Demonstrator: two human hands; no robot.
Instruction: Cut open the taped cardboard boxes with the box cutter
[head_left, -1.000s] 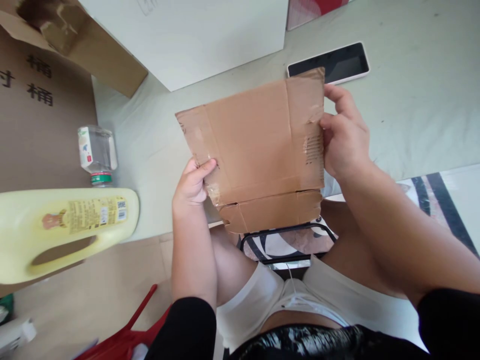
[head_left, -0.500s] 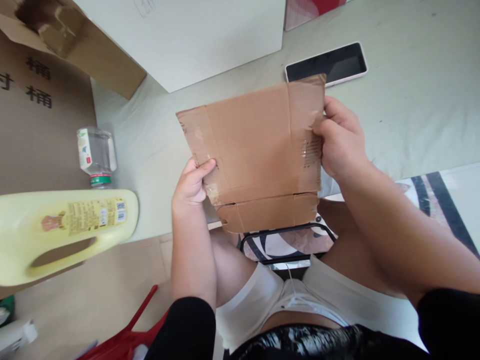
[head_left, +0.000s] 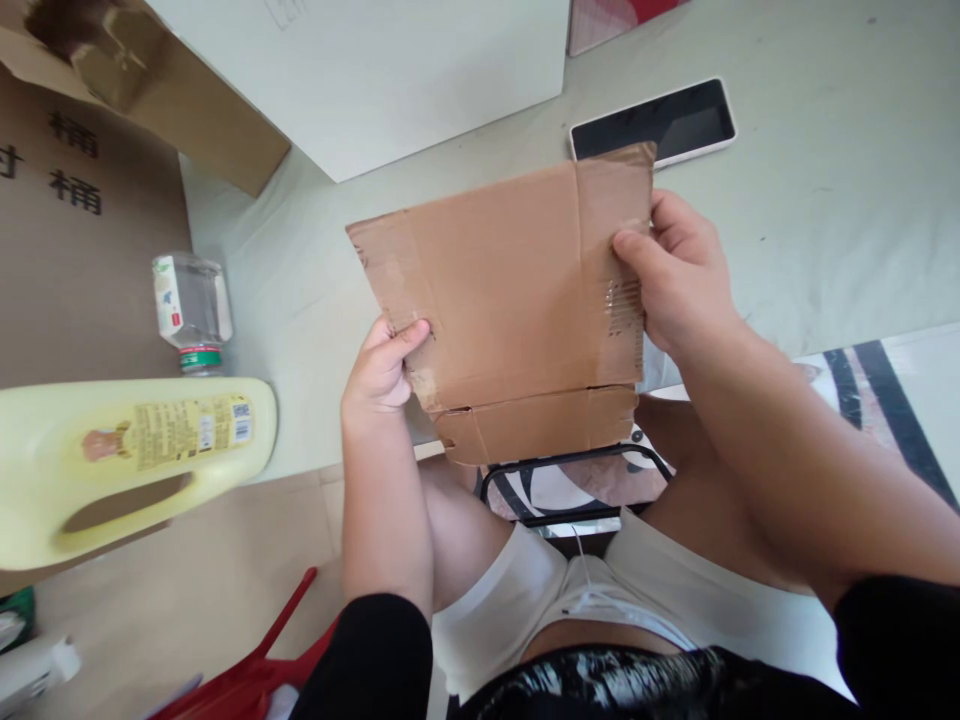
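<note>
A flattened piece of brown cardboard (head_left: 502,290) is held up over my lap, with crease lines near both sides and a folded flap along its lower edge. My left hand (head_left: 382,365) pinches its left edge, thumb on the near face and fingers behind. At the right edge, my right hand (head_left: 682,270) grips it the same way, thumb pressed on the face above a printed barcode patch. A phone-like device with a black screen (head_left: 652,125) lies just beyond the cardboard's top right corner, partly covered by it.
A white box (head_left: 420,80) stands at the back. On the left are a big brown carton (head_left: 75,270), a clear plastic bottle (head_left: 196,305) with a green cap, and a large yellow jug (head_left: 217,430). A red plastic object (head_left: 277,650) stands low at the left.
My right thumb has shifted inward and up onto the cardboard's face. The cardboard's upper edge has spread slightly wider; my left hand has barely moved.
</note>
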